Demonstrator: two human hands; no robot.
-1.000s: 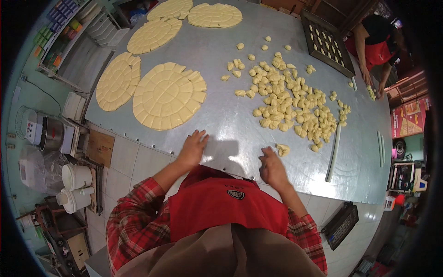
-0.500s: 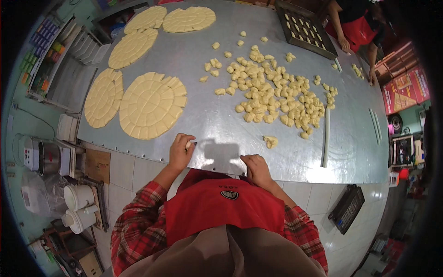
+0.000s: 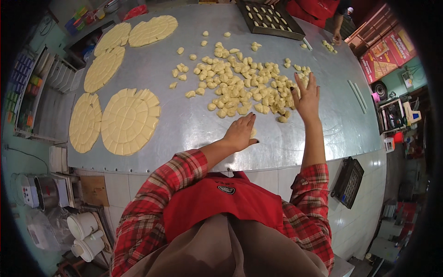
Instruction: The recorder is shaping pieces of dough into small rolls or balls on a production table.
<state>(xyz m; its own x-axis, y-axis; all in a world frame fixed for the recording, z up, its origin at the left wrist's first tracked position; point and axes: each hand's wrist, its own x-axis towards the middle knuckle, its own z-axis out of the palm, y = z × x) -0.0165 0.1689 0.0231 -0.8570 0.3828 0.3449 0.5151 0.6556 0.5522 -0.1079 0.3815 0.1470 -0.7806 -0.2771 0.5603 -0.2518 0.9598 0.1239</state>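
Observation:
Small yellow dough pieces [image 3: 235, 85] lie in a loose heap on the metal table [image 3: 184, 129]. My left hand [image 3: 240, 133] rests palm down in front of the heap, fingers stretched out. One dough piece [image 3: 253, 132] shows at its edge, partly hidden by the fingers. My right hand [image 3: 307, 98] reaches to the heap's right side with fingers spread, nearest the dough pieces there; whether it touches any, I cannot tell. To the left lie flat dough rounds [image 3: 130, 121] cut into many segments.
A dark baking tray [image 3: 270, 21] with rows of shaped dough stands at the far side. Near it a co-worker's hand [image 3: 337, 37] is by a few dough pieces. Two thin pale rods [image 3: 357, 96] lie at the right. A black crate [image 3: 348, 182] is on the floor.
Both my hands have moved forward from the table's near edge and opened out, the right one farther. The view has shifted right. The pale rod right of the heap is now out of sight.

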